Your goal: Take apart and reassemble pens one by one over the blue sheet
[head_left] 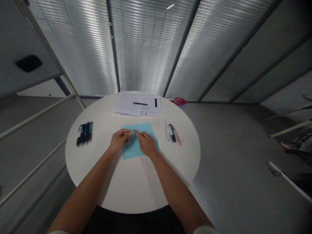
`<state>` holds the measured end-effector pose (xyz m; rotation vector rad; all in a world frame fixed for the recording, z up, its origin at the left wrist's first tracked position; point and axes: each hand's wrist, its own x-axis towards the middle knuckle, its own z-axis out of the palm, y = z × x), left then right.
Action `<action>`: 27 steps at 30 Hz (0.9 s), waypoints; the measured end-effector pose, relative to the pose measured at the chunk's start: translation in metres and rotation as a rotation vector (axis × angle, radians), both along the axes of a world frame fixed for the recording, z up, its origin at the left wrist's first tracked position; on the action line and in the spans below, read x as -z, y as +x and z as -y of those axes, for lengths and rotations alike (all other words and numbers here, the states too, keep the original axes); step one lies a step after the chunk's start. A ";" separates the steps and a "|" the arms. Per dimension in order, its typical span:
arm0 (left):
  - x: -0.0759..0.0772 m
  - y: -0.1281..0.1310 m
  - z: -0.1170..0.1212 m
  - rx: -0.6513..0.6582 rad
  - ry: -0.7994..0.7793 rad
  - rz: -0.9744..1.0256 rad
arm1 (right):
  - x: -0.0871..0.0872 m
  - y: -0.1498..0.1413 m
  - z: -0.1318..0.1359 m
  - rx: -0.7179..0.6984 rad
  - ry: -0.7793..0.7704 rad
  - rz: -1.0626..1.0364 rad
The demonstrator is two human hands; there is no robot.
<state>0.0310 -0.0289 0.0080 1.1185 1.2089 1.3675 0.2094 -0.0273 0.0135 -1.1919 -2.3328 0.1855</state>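
Note:
Both hands meet above a light blue sheet (133, 152) in the middle of a round white table. My left hand (119, 139) has its fingers bent and pinched at the sheet's left side; something thin and pale shows faintly by its fingertips. My right hand (146, 143) comes in from the other side, with thumb and forefinger drawn together near a tiny dark piece. The fingertips of the two hands almost touch. What they hold is too small and blurred to name.
On the table (136, 188), a row of several pens (84, 134) lies at the left. At the right are a few pens or pen parts (172, 134) and a pinkish strip (177, 136). Papers (129, 104) carrying a black pen (140, 103) lie at the back. A red bucket (179, 101) stands behind the table.

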 end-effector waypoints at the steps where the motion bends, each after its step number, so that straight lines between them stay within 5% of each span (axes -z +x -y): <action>1: 0.000 -0.001 0.000 0.003 -0.011 0.016 | 0.000 0.000 0.000 -0.003 -0.003 0.015; 27: -0.001 -0.004 0.001 0.143 -0.029 -0.003 | -0.001 -0.001 0.000 -0.034 0.007 0.128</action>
